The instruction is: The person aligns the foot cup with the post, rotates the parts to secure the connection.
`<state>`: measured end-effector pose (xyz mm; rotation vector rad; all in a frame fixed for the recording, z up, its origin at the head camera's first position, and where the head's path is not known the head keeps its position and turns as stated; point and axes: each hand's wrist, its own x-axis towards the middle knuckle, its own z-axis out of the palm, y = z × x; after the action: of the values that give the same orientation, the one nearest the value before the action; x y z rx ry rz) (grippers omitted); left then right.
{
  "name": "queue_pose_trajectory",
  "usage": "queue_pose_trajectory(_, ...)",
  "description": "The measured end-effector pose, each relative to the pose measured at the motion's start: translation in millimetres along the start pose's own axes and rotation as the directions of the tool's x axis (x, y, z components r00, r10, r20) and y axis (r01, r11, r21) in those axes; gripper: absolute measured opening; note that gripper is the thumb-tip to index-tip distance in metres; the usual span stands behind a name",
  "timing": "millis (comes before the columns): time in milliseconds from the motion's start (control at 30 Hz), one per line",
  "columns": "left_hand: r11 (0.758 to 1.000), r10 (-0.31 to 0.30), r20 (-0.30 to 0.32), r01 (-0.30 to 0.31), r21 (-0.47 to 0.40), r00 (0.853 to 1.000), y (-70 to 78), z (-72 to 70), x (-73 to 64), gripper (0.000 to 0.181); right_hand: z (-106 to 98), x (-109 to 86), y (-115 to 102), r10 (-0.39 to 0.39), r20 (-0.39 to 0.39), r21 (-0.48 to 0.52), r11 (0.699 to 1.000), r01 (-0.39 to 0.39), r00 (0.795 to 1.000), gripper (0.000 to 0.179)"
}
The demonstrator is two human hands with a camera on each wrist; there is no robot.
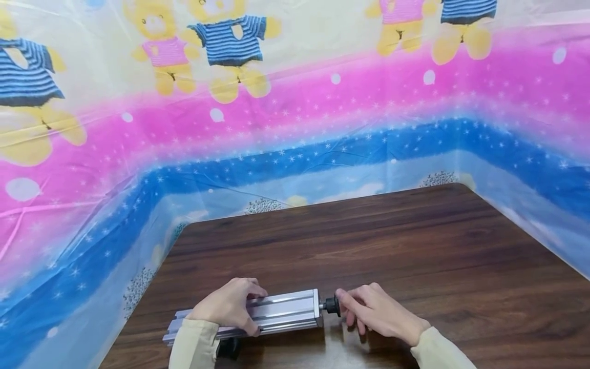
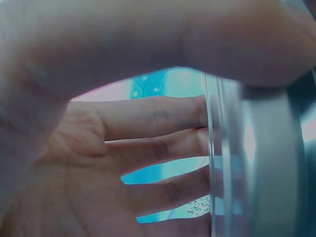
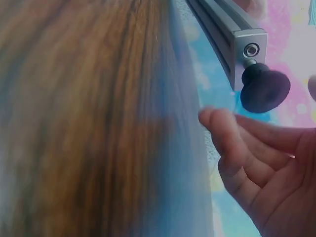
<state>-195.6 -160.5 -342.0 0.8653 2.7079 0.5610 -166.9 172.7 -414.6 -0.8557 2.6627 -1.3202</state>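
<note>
A silver aluminium profile point(image 1: 288, 309) with grooves along its length lies slantwise above the table near its front. My left hand point(image 1: 228, 307) grips it from above, thumb on the near side and fingers over the far side. In the left wrist view, the fingers point(image 2: 158, 148) reach to the shiny profile point(image 2: 271, 158). From the profile's right end plate sticks a black round knob point(image 1: 331, 305) on a short metal stem. My right hand point(image 1: 382, 312) is at this knob, fingers loosely bent. In the right wrist view a gap shows between fingertips and black knob point(image 3: 266, 91).
A second black part point(image 1: 228, 348) shows below the profile beside the left sleeve, partly hidden. The dark wood table point(image 1: 369, 236) reaches back to a curtain point(image 1: 295, 128) printed with bears. A bolt head point(image 3: 251, 50) sits in the end plate above the knob.
</note>
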Motion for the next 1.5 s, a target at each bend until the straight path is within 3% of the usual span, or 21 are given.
queue_pose_trajectory(67,1.000,-0.004,0.005,0.004,-0.001,1.000,0.0,-0.2,-0.1,0.060,-0.2,-1.6,1.0,-0.042,-0.020,0.009,0.999,0.042,0.999,0.032)
queue_pose_trajectory(233,1.000,-0.005,0.006,0.005,-0.002,1.000,-1.0,0.7,2.6,0.059,1.3,-1.0,3.3,-0.168,-0.051,0.033,0.985,0.170,0.984,0.047)
queue_pose_trajectory(433,1.000,0.007,0.003,-0.007,0.014,1.000,-0.9,3.1,6.4,0.058,1.7,0.5,5.2,-0.220,-0.053,0.020,0.975,0.221,0.974,0.026)
queue_pose_trajectory(767,1.000,-0.010,0.010,0.010,-0.001,1.000,2.0,5.4,4.9,0.059,0.7,1.6,4.5,-0.092,0.035,0.068,0.994,0.089,0.995,0.030)
queue_pose_trajectory(1167,1.000,-0.013,0.017,0.013,0.001,1.000,2.8,5.8,3.8,0.060,-0.8,-0.3,0.4,0.022,0.074,0.077,0.997,-0.027,0.997,0.050)
queue_pose_trajectory(1300,1.000,0.003,0.010,-0.003,0.016,1.000,2.3,4.9,3.4,0.062,-1.9,-2.7,0.6,-0.051,0.002,0.023,0.998,0.051,0.999,0.034)
queue_pose_trajectory(1433,0.999,0.019,-0.005,-0.019,0.026,1.000,1.5,3.5,2.7,0.062,-1.2,-2.8,2.0,-0.182,-0.068,0.015,0.983,0.183,0.981,0.047)
queue_pose_trajectory(1500,1.000,0.020,-0.004,-0.020,0.014,1.000,0.5,3.6,3.1,0.061,-0.2,-1.7,2.6,-0.220,-0.083,0.026,0.975,0.222,0.972,0.045)
